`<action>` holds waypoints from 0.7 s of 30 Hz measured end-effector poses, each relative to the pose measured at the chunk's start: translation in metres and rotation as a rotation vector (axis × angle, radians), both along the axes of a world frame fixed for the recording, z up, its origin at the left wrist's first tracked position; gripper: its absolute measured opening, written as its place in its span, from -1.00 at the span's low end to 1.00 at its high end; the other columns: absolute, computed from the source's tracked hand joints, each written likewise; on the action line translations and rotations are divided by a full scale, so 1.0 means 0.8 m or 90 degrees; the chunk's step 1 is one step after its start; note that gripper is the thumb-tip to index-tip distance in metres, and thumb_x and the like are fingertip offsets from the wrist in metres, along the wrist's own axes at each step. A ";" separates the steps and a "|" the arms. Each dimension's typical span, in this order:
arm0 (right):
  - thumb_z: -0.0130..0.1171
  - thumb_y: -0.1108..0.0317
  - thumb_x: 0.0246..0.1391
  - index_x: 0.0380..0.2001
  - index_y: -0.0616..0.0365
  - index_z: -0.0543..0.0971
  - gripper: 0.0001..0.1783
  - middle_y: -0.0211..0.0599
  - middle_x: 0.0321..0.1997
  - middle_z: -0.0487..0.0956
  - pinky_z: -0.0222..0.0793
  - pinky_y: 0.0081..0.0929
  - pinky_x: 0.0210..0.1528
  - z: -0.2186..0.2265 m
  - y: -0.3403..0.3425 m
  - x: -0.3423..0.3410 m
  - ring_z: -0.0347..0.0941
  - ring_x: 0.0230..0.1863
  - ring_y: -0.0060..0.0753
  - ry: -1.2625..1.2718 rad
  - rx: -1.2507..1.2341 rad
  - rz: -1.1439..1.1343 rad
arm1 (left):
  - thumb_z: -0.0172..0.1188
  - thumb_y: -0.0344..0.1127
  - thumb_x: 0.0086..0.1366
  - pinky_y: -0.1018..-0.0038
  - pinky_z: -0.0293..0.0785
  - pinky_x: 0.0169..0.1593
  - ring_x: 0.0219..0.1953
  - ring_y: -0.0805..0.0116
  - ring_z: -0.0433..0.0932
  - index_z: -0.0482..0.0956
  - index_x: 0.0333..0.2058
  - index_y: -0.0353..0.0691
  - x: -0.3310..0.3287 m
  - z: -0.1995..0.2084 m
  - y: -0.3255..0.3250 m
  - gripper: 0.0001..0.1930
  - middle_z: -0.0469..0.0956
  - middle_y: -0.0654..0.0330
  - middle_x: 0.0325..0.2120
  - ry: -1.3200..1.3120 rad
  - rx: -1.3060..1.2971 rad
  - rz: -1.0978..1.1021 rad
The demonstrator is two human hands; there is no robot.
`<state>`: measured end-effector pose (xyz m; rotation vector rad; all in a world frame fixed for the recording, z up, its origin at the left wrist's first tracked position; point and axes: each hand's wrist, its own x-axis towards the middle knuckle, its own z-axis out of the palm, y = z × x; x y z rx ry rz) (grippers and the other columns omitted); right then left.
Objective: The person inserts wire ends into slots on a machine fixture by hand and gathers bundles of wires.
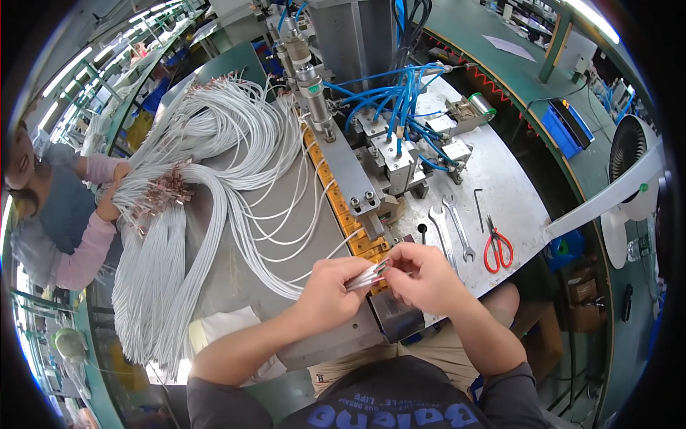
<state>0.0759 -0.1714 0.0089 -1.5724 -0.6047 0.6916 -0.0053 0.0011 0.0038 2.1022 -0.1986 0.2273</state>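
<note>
My left hand (330, 292) is closed around a few white cables (361, 279), whose stripped or terminal-tipped ends point to the right. At those ends, the fingers of my right hand (427, 277) pinch together; the exact tip they grip is partly hidden. Both hands meet just above the near end of a yellow slotted rail (325, 179) on the machine. Single white cables lie across that rail, one after another. They run left into a large bundle of white cables (243, 164) with copper-coloured ends (168, 187).
On the metal plate at right lie two wrenches (457, 225), a hex key (478, 209) and red-handled scissors (498, 247). Blue air tubes (400, 100) feed the machine behind. A white fan (632, 171) stands far right. At left, another person's hands (111, 196) touch the bundle.
</note>
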 end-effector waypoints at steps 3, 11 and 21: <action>0.11 0.52 0.05 -0.34 0.34 0.48 -0.89 -0.39 -0.54 0.52 0.28 -0.71 -0.61 0.001 -0.001 0.007 0.40 -0.59 -0.68 0.213 0.015 0.020 | 0.15 -0.45 0.23 0.57 0.34 -0.53 -0.65 0.54 0.43 0.57 -0.35 -0.37 -0.001 0.006 0.000 -0.90 0.53 0.20 -0.60 0.133 -0.112 0.009; 0.10 0.50 0.07 -0.35 0.33 0.50 -0.90 -0.43 -0.56 0.52 0.27 -0.74 -0.60 0.003 -0.002 0.009 0.38 -0.60 -0.73 0.072 -0.009 0.048 | 0.13 -0.44 0.25 0.62 0.34 -0.55 -0.62 0.61 0.44 0.57 -0.35 -0.37 -0.001 0.010 0.001 -0.89 0.56 0.28 -0.57 0.200 -0.162 -0.006; 0.17 0.45 0.01 -0.45 0.33 0.54 -0.88 -0.40 -0.62 0.52 0.28 -0.68 -0.56 0.005 0.001 0.006 0.39 -0.61 -0.69 -0.047 -0.005 0.023 | 0.14 -0.47 0.20 0.54 0.39 -0.45 -0.56 0.47 0.49 0.57 -0.35 -0.34 0.000 0.011 -0.001 -0.92 0.56 0.19 -0.51 0.181 -0.177 -0.009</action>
